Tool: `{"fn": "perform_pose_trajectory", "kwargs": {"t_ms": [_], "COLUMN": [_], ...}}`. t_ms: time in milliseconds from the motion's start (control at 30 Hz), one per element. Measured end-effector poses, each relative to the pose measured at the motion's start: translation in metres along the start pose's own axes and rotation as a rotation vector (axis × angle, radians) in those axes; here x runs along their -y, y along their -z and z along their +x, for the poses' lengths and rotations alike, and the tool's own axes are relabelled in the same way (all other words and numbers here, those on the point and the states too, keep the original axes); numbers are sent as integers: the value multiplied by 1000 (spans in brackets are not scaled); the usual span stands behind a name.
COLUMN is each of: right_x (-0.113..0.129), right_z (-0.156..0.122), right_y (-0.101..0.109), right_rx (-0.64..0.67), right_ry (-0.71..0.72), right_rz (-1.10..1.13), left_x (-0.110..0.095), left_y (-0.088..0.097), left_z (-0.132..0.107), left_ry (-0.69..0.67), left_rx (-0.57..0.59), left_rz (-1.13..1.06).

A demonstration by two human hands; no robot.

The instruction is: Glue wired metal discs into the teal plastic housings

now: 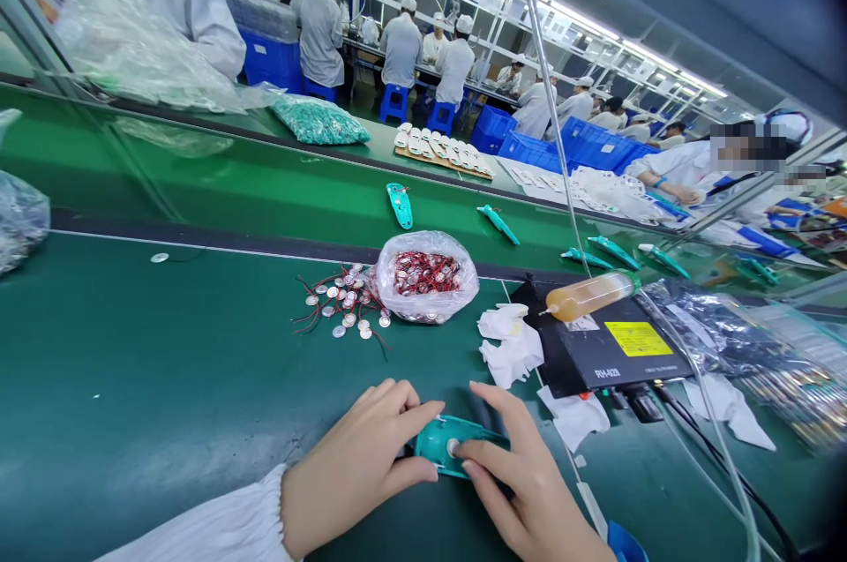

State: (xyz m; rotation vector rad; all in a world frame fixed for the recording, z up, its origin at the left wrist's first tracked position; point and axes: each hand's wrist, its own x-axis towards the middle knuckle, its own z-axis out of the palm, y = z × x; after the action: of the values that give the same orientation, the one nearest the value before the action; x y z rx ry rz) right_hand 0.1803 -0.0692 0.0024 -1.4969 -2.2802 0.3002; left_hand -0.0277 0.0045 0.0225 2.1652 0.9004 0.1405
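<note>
A teal plastic shell (433, 443) lies on the green bench in front of me, a small round metal disc (453, 448) inside it. My left hand (363, 456) grips the shell's left end between thumb and fingers. Over its right part is my right hand (516, 474), with a fingertip on the disc, the thumb close below and another finger stretched over the far edge. The right hand covers much of the shell's right end. Beyond the hands, a clear plastic bag (390, 280) is full of discs with red wires; a loose pile of the same discs (348, 302) spreads to its left.
Right of the bag are crumpled white tissues (509, 346), a black RH-928 box (615, 350) and a bottle of amber liquid (588, 295). A tube and cables run at right. Several teal shells, one here (400, 206), lie on the green conveyor (265, 200). Co-workers sit beyond.
</note>
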Motion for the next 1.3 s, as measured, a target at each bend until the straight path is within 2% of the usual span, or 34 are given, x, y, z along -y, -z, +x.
{"fn": "perform_pose_trajectory", "kwargs": {"t_ms": [300, 433, 567, 733, 800, 867, 933, 1033, 1067, 1133, 1200, 1300], "right_x": [4, 3, -2, -7, -8, -10, -11, -11, -11, -12, -14, -18], "right_z": [3, 1, -5, -11, -14, -15, -10, 20, 37, 81, 135, 214], "right_y": [-1, -1, 7, 6, 6, 13, 32, 75, 90, 113, 122, 109], "right_rx": [-99, -93, -159, 22, 67, 84, 76, -3, -46, -43, 24, 39], "right_ry": [83, 39, -44, 35, 25, -2, -36, -125, -162, -242, -366, -413], "right_rz": [-110, -39, 41, -124, -156, -142, -115, -105, -108, -135, -215, -221], "left_x": [0, -1, 0, 1, 2, 3, 5, 7, 7, 7, 5, 6], "left_y": [0, 1, 0, -1, -1, 0, 2, 4, 4, 3, 0, -9], "left_z": [0, -1, 0, 1, 0, -2, -4, -4, -4, -2, -1, -1], "left_ry": [9, 12, 12, 5, 8, 15, 37, 88, 97, 88, 66, 35], "left_rx": [21, 28, 32, 31, 27, 4, -42, -108, -114, -105, -95, -135], "left_rz": [1, 8, 11, 10, -10, -84, -192, -252, -223, -120, -9, 86]}}
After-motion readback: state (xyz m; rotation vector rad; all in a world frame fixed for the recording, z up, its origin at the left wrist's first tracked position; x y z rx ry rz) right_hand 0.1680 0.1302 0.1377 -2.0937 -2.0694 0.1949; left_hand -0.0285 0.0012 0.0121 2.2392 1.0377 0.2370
